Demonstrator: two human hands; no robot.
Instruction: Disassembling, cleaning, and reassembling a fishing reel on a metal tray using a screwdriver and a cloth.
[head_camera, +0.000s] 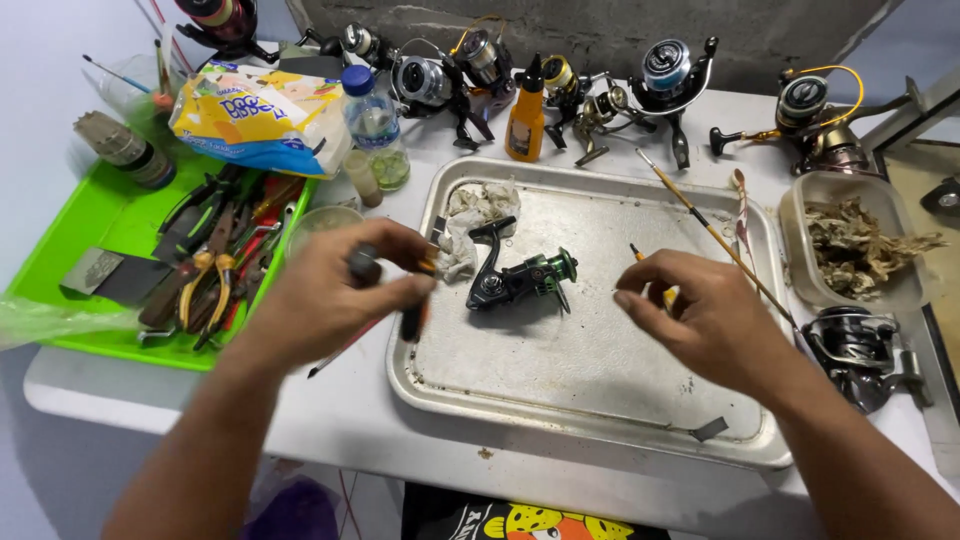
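A small dark part (364, 266) is pinched between the fingers of the left hand (335, 290) above the left rim of a metal tray (600, 400), with a dark handle (412, 322) hanging below the hand. The fingers of the right hand (700, 310) are curled together around a small orange-tipped item (668, 295), though the grip cannot be made out clearly. Inside the tray, a black and green fishing reel (520, 278) is laid beside a crumpled rag (470, 225). Pliers (215, 270) and other tools are held in a green tray (90, 230) to the left. Dried brown scraps are kept in a clear plastic tub (850, 250) on the right of the table (340, 420).
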